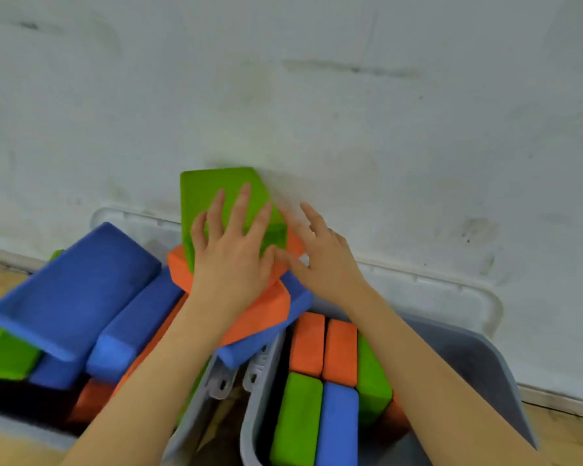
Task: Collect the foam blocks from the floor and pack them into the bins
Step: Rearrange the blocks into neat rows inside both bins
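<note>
Head view | left hand flat, fingers spread, pressing green foam block atop heaped left bin | right hand open, touching orange block | right bin part-filled, against wall

Both forearms extend forward from the near edge and converge toward the centre. Left hand — palm down, fingers straight and spread, thumb out to the right. Right hand — palm down, fingers extended and slightly spread, thumb toward the left hand, nearly touching it.
</note>
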A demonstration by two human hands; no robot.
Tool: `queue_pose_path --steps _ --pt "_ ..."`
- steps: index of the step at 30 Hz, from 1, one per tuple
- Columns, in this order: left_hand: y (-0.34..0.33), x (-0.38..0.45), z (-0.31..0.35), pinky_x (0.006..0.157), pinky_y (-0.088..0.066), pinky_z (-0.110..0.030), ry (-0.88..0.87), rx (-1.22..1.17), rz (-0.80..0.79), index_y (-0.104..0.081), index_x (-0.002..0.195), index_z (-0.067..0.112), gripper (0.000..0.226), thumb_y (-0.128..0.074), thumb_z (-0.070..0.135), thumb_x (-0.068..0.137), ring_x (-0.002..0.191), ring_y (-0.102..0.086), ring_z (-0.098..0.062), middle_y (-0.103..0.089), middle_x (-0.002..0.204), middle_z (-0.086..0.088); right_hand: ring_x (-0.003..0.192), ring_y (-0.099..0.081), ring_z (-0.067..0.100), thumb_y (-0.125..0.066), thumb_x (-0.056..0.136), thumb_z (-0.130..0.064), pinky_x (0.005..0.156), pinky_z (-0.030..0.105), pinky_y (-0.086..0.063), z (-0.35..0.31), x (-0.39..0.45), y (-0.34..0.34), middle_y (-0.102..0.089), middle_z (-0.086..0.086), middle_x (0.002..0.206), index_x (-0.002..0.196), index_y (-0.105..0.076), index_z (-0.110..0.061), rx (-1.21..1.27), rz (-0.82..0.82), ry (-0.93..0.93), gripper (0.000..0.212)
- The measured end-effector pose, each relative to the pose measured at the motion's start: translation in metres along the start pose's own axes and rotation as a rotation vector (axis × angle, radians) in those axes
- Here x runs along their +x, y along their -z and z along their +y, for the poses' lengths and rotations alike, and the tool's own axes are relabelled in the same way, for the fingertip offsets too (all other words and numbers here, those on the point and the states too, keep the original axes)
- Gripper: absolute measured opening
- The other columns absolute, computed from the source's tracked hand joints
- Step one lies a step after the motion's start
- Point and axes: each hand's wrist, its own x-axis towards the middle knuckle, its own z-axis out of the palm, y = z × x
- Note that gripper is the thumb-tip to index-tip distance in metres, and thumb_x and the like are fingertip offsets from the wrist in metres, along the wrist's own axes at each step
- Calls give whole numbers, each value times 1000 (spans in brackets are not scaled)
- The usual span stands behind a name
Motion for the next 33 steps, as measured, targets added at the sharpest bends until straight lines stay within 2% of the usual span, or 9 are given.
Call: queue_pose_path --steps 4,7,10,13,16,19,22,28,33 --pt "-9 -13 -49 94 -34 -60 95 77 -112 -56 130 19 67 -75 43 70 121 -42 -53 -44 141 -18 135 -34 33 -28 78 -67 105 54 -32 -18 16 -29 -23 16 152 146 -19 -43 -13 -64 23 72" --pt "-16 -17 -68 80 -46 -57 144 -7 -219 -48 137 26 71 -74 44 73 109 -51 -50 -40 143 -19 136 -29 37 -46 81 -56 107 55 -31 -24 22 -41 -24 22 149 144 -33 -34 132 -27 12 69" --pt "-23 -19 -75 72 -52 -52 92 -196 -189 -45 139 23 68 -74 28 78 104 -56 -47 -39 144 -20 131 -35 39 -58 82 -35 103 55 -36 -28 21 -45 -31 24 144 137 -48 -24 245 56 -14 57" --pt "-20 -24 -79 68 -54 -49 46 -253 -85 -42 138 25 63 -68 31 81 99 -59 -44 -44 140 -19 127 -41 34 -58 84 -35 99 52 -43 -32 16 -40 -35 20 142 132 -52 -27 278 174 25 49" --pt "-9 -23 -80 83 -51 -52 16 -252 27 -34 141 28 61 -51 44 84 112 -51 -44 -36 144 -16 123 -46 29 -55 85 -39 91 47 -50 -43 18 -29 -35 13 140 129 -49 -34 278 293 56 44" --pt "2 -16 -86 103 -34 -56 -67 -255 93 -26 144 27 78 -60 48 78 129 -31 -50 -18 150 -12 116 -51 27 -56 85 -38 89 44 -50 -56 22 -20 -40 13 137 127 -47 -36 266 364 97 43" --pt "11 -11 -95 104 -31 -61 -113 -192 122 -23 145 29 91 -76 40 72 129 -29 -52 -15 150 -10 115 -51 27 -55 85 -40 92 46 -48 -66 22 -18 -40 10 135 128 -45 -38 314 358 97 44" --pt "23 -24 -112 103 -33 -61 -42 -117 252 -37 140 26 61 -57 47 86 121 -38 -54 -34 138 -8 112 -53 15 -55 81 -50 96 32 -43 -74 21 -17 -40 -6 135 142 -29 -34 505 272 39 68" --pt "15 -57 -128 107 -26 -61 160 -16 217 -42 140 24 63 -61 44 84 120 -38 -55 -35 140 -9 123 -48 23 -40 79 -66 100 49 -39 -63 -1 -54 -48 3 138 136 -46 -18 290 44 -37 75"
